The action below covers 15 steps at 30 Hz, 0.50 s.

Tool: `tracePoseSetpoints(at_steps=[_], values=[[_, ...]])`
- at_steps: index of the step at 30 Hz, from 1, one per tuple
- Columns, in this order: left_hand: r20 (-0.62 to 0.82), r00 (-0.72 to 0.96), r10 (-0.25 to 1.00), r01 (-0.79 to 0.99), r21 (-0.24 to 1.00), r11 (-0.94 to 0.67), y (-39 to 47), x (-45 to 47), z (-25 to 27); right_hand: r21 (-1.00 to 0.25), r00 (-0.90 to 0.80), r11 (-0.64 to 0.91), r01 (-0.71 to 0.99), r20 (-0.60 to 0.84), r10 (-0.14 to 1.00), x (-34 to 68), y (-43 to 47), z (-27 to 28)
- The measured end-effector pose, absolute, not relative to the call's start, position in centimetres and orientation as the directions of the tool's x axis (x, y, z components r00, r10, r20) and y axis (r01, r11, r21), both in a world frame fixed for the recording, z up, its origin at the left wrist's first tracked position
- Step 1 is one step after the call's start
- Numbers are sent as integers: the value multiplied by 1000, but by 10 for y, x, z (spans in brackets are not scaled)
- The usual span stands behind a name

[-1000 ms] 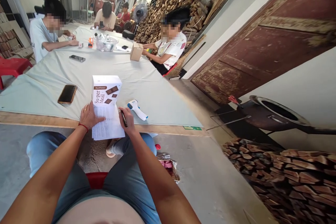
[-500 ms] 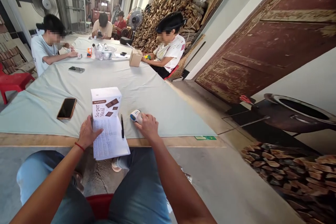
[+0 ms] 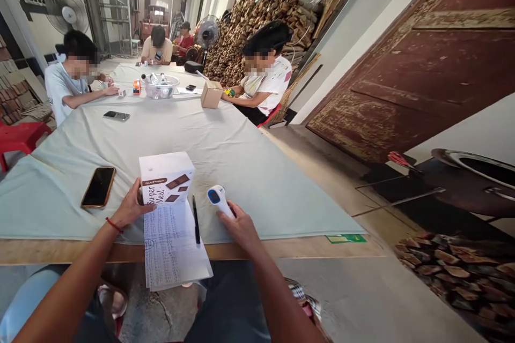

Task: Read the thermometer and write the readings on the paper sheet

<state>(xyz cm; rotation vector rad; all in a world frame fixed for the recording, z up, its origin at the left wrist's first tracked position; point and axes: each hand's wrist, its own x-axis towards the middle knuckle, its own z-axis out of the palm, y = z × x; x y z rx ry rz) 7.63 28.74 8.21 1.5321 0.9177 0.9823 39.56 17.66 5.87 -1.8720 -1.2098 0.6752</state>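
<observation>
A white box (image 3: 163,163) with brown printing stands at the table's near edge. My left hand (image 3: 132,206) grips its lower left side, the thumb across the front and the other fingers partly hidden behind. Handwritten sheets of paper (image 3: 175,249) lie in front of the box and overhang the edge. On their right side rests a black pen (image 3: 196,220). Further right, my right hand (image 3: 241,228) is closed around the handle of a white and blue infrared thermometer (image 3: 219,197), whose dark screen faces up towards me.
A smartphone (image 3: 98,187) lies left of the box, another phone (image 3: 116,116) beyond it. Farther along the cloth-covered table (image 3: 281,193) are a clear plastic bowl (image 3: 161,89) of items and a cardboard box (image 3: 211,95). Several people sit around it. Firewood (image 3: 462,273) is stacked at lower right.
My right hand has taken the thermometer by its handle and turned its screen towards me. My left hand has shifted up from the papers' edge onto the box. The view has tilted up slightly.
</observation>
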Motion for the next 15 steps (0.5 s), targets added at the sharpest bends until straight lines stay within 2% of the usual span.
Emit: tracePoseSetpoints(at_steps=[3, 7, 11, 15], values=[[71, 397, 915, 91, 989, -116, 287, 81, 79, -986, 527, -102, 132, -17, 850, 372, 165, 62], [81, 343, 936, 83, 990, -117, 289, 82, 73, -976, 528, 19, -217, -101, 843, 327, 154, 71], [84, 247, 965, 73, 992, -105, 288, 78, 77, -927, 433, 23, -375, -153, 888, 286, 154, 82], [-29, 130, 991, -63, 997, 38, 279, 74, 86, -936, 320, -56, -347, -174, 931, 254, 155, 92]])
